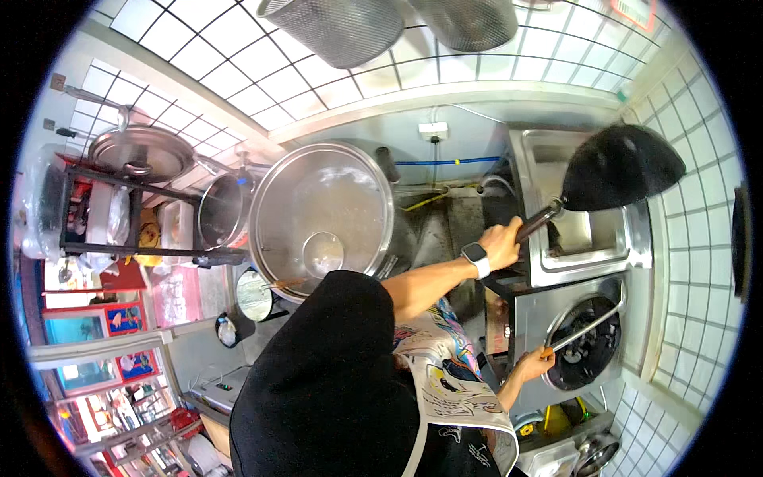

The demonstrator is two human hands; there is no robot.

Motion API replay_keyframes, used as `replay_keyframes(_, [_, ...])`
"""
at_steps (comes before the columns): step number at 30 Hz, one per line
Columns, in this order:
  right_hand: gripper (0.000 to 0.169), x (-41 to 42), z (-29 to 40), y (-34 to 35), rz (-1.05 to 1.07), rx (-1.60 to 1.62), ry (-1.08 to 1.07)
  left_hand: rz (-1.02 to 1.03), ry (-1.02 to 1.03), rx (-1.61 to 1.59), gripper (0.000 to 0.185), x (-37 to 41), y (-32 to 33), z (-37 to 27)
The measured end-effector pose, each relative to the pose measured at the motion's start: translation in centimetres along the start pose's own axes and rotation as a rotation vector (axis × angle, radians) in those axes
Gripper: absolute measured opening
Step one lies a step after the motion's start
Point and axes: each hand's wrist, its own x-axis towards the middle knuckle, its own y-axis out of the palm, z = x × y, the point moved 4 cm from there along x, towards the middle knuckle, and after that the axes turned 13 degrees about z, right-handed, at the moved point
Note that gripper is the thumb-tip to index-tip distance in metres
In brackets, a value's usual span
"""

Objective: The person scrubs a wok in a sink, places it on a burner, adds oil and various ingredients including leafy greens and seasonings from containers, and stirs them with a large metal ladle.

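Observation:
My left hand, with a smartwatch on the wrist, grips the dark handle of a black wok. The wok is tilted and held up over a stainless steel sink basin. Lower in the view, my right hand is closed around the wooden grip of a long metal-shafted utensil, probably a wok ladle. Its shaft slants across a round black stove opening set in a steel worktop. Grey bits show inside that opening; I cannot tell what they are. The utensil's far end is unclear.
A large steel stockpot of cloudy liquid stands to my left, a round strainer or bowl inside it. Beyond are a smaller pot and a black rack. Mesh baskets hang by the tiled wall.

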Motion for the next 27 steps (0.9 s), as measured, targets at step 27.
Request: replay_keyframes(27, [0.032, -9.9, 11.8, -8.4, 0.586, 0.149, -0.290, -0.058, 0.302, 0.005, 0.024, -9.9, 1.7, -2.1])
